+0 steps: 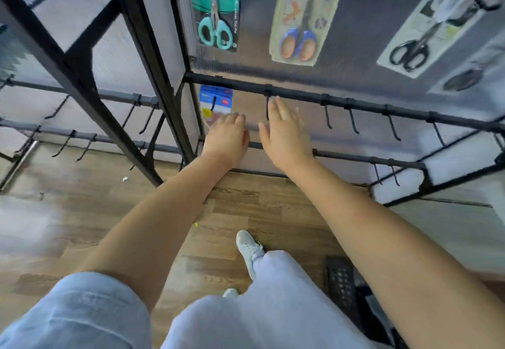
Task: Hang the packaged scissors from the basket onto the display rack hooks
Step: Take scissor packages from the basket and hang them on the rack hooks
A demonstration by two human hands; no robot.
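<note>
A blue-topped scissors package point(216, 104) hangs on the leftmost hook of the rack's middle bar point(300, 96). My left hand point(228, 136) covers the lower part of that package, fingers curled over it. My right hand point(284, 132) is flat with straight fingers beside the neighbouring bare hook point(267, 108), holding nothing. On the row above hang teal-handled scissors point(216, 12), blue-handled scissors point(299, 20) and black-handled scissors point(412, 47) in their packs. The black basket point(341, 280) stands on the floor by my right leg, partly hidden by my right arm.
Several bare hooks point(354, 121) run rightward along the middle bar, and more sit on the lower bar point(369, 160). A second black rack point(82, 75) with bare hooks stands to the left. Wood floor lies below, with my shoe point(248, 247) on it.
</note>
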